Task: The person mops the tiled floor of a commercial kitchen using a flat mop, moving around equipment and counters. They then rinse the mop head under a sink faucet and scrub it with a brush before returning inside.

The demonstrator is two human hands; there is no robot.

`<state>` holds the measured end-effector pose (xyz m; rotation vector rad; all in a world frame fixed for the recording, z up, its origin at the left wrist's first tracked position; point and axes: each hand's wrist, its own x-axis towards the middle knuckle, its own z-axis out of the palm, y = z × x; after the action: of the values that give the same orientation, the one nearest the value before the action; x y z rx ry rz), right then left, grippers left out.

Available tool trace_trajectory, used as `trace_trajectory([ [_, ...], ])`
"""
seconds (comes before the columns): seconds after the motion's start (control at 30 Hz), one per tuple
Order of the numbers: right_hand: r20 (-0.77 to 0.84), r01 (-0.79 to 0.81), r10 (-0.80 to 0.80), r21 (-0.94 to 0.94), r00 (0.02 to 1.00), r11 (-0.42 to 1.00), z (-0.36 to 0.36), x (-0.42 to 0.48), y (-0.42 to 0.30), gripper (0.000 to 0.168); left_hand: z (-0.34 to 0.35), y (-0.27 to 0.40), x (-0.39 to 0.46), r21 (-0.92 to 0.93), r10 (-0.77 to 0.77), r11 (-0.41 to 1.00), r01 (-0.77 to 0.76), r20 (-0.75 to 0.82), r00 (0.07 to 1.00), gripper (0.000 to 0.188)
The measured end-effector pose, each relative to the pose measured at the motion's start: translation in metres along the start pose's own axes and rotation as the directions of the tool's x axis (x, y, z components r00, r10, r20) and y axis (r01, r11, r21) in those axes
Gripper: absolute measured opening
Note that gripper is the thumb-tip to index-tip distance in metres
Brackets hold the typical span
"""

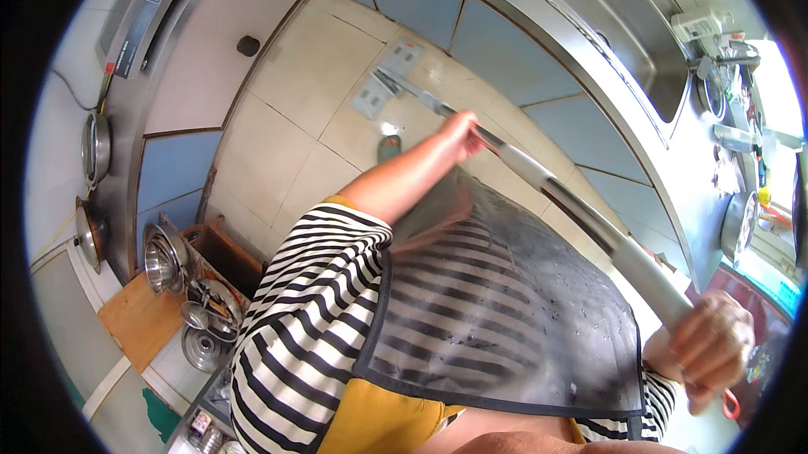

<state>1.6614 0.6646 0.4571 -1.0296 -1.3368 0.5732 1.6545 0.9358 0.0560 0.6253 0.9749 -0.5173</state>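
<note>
A flat mop [404,53] lies with its grey head on the tiled floor, its long grey and metallic pole [527,165] running up toward the right. My left hand [464,136] is closed around the lower part of this pole. Near the pole's upper end, my right hand [713,350] is closed on the handle, somewhat blurred. A transparent plastic apron [480,328] with dark edging and water drops covers my striped sleeves and front. Just below the mop head, a green slipper [389,148] shows on my foot.
Blue cabinet fronts [492,31] and a counter with a steel sink [637,25] border the floor at the right. A stove [142,31] sits on the left counter. Steel bowls [162,258], ladles and a wooden board [142,321] are at the lower left.
</note>
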Motion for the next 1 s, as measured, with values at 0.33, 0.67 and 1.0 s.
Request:
trace_trajectory([
  [0.33,-0.282,0.032,-0.121,-0.3,0.952,0.953,0.023,-0.022,-0.127,0.015,0.091,-0.09,-0.059,0.045,-0.249,0.966,0.256,0.439,0.863,0.016],
  [0.67,-0.408,0.171,-0.188,-0.077,0.893,0.982,0.016,0.061,0.019,0.023,-0.058,0.025,-0.024,-0.564,0.292,0.819,-0.11,0.244,0.925,0.01],
  [1.0,0.047,0.042,-0.047,0.091,0.998,0.995,0.073,0.145,0.204,0.019,-0.275,0.126,-0.002,-0.526,0.367,0.684,-0.505,-0.35,0.862,0.02],
])
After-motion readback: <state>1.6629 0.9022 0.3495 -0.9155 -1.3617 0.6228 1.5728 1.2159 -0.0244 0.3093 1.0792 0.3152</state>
